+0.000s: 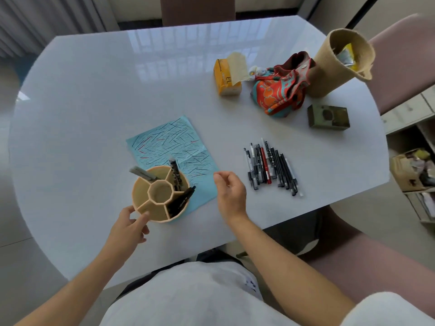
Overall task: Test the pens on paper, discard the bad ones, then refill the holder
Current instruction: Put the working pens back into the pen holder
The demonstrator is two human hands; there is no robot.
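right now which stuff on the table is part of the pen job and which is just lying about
Part of the job:
pen holder, gripped by the left hand
blue paper with test strokes
pile of pens
right hand, holding nothing

Just lying about:
yellow box
cloth bag
woven basket
green box

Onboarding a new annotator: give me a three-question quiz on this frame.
1. True or false: the pen holder stands partly on the blue paper.
2. Which hand touches the holder? A) left hand B) right hand C) both
3. Fill in: the loose pens lie on the table to the ____ of the paper.

Key
1. True; its far side overlaps the scribbled sheet.
2. A; fingers curl at the near rim, while the right hand hovers with nothing in it.
3. Right.
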